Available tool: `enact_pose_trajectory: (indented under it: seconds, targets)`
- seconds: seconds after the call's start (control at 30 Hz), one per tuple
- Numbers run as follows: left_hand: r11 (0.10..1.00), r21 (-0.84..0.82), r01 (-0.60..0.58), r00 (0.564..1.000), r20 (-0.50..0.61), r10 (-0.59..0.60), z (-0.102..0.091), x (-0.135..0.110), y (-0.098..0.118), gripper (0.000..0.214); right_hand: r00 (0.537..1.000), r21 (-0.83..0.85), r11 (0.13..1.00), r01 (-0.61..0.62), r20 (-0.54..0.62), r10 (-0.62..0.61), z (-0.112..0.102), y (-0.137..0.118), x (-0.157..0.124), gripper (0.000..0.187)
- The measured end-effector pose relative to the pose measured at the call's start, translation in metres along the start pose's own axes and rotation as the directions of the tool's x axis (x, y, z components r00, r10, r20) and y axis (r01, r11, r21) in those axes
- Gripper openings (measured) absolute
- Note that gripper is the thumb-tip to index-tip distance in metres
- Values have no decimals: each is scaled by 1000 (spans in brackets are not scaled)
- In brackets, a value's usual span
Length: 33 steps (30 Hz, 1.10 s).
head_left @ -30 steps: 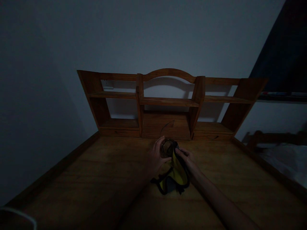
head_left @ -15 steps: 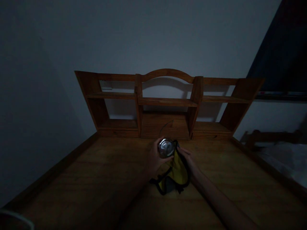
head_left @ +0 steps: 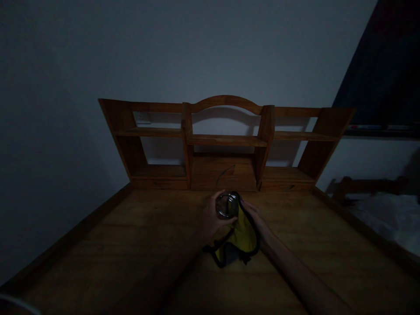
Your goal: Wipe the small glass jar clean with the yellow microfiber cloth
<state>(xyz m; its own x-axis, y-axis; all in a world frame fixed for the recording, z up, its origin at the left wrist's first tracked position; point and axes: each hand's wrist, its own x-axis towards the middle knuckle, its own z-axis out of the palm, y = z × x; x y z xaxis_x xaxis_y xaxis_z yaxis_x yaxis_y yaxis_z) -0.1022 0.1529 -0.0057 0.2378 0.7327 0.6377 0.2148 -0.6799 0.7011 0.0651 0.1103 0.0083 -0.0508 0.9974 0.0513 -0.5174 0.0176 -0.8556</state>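
The room is dim. My left hand (head_left: pixel 210 218) is wrapped round a small glass jar (head_left: pixel 226 205), held over a wooden desk (head_left: pixel 131 245) with its round end tipped toward me. My right hand (head_left: pixel 255 216) grips a yellow cloth with dark edging (head_left: pixel 239 238) and presses it against the jar's right side. The cloth hangs down from both hands to the desk top.
A wooden shelf unit (head_left: pixel 226 140) with an arched top stands at the back of the desk against a pale wall. The desk has raised side rails. A bed with a wooden frame (head_left: pixel 377 205) lies at the right. A pale curved rim (head_left: pixel 16 302) shows at the bottom left corner.
The jar has turned in my left hand, its end catching light and then darkening. Both hands have stayed in the same place with the cloth.
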Motion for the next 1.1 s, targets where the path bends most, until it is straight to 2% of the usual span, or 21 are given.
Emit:
enact_pose_trajectory:
  seconds: [0.27,0.5,0.6,0.67,0.83,1.1]
  targets:
    - [998,57,27,998,61,-30,-3,-1,2,88,1000,-46,999,18,-23,-19,-5,4,3,29]
    - [990,139,1,996,84,-13,0,-3,-6,92,994,-19,999,-40,-107,38,-17,11,11,33]
    - [987,162,-10,990,141,-14,-1,-5,-2,90,991,-4,998,-59,-119,59,-20,14,13,33]
    - [982,188,-29,985,172,-4,-1,-6,2,88,990,7,997,-74,-119,75,-20,14,12,32]
    - [950,302,-81,987,156,35,-1,-7,5,89,985,9,996,-94,-147,94,-14,9,8,28]
    - [929,365,-61,995,97,27,0,-6,5,87,998,-23,998,-50,-34,49,-9,6,8,27]
